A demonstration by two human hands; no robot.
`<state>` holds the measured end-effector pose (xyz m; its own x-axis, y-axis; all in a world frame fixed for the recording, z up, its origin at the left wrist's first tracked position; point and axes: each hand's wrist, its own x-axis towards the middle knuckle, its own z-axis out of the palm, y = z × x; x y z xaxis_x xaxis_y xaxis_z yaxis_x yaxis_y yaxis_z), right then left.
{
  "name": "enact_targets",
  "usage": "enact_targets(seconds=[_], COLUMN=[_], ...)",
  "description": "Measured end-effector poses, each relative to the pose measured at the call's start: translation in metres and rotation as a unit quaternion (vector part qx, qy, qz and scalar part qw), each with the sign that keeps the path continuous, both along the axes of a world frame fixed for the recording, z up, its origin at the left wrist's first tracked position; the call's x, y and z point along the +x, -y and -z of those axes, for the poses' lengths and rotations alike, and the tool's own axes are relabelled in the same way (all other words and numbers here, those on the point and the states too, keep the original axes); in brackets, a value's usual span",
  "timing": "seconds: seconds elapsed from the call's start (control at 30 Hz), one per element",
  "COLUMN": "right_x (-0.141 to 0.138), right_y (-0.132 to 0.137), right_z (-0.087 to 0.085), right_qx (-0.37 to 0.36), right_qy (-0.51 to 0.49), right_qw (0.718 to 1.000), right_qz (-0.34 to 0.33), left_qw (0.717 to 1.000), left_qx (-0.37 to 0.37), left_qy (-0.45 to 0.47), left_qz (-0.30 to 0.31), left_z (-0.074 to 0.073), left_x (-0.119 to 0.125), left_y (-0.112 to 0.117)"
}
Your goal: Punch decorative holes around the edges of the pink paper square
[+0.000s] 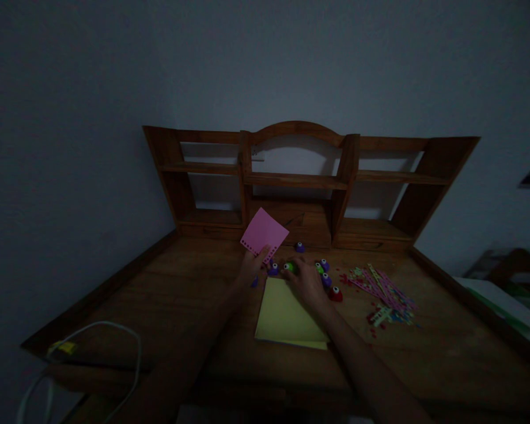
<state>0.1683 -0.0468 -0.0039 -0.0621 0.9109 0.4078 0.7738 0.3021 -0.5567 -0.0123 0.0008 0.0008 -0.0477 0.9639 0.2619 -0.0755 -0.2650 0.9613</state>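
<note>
My left hand [249, 266] pinches a pink sheet of paper [265, 231] by its lower edge, which carries a row of dark holes. The sheet is raised above the desk and tilted. My right hand [307, 279] has its fingers closed round a small green dome-shaped figure [288, 267] with one white eye. A similar purple figure [272, 270] sits between the hands. Below them lies a stack of yellow paper [287, 313]. Close to the right hand's outer side stand a red one-eyed figure [335, 294] and several purple and green ones. The right fingertips are partly hidden.
A wooden shelf unit [297, 180] stands along the desk's back. Another purple figure [300, 247] is in front of it. Punched strips [386, 288] and small coloured bits are heaped at the right. A white cable [139, 347] loops over the front left edge. The room is dim.
</note>
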Motion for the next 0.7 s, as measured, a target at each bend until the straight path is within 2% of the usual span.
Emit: enact_targets(seconds=[0.17,0.4,0.57,0.7], right_x=[-0.001,-0.003,-0.004,-0.005], right_y=[-0.001,0.003,0.002,0.005], right_z=[0.006,0.008,0.009,0.005], right_qx=[0.014,0.001,-0.007,0.018], right_qy=[0.005,0.047,0.061,0.054], right_qw=[0.999,0.999,0.998,0.998], right_qz=[-0.041,-0.014,-0.003,-0.027], left_qw=[1.0,1.0,0.992,0.985], left_qx=[0.0,-0.004,-0.072,-0.111], left_qy=[-0.005,0.014,0.089,0.106], left_qz=[-0.003,0.014,0.053,0.081], left_z=[0.002,0.0,-0.008,-0.011], left_x=[0.0,0.0,0.003,0.003], left_y=[-0.001,0.001,0.004,0.005])
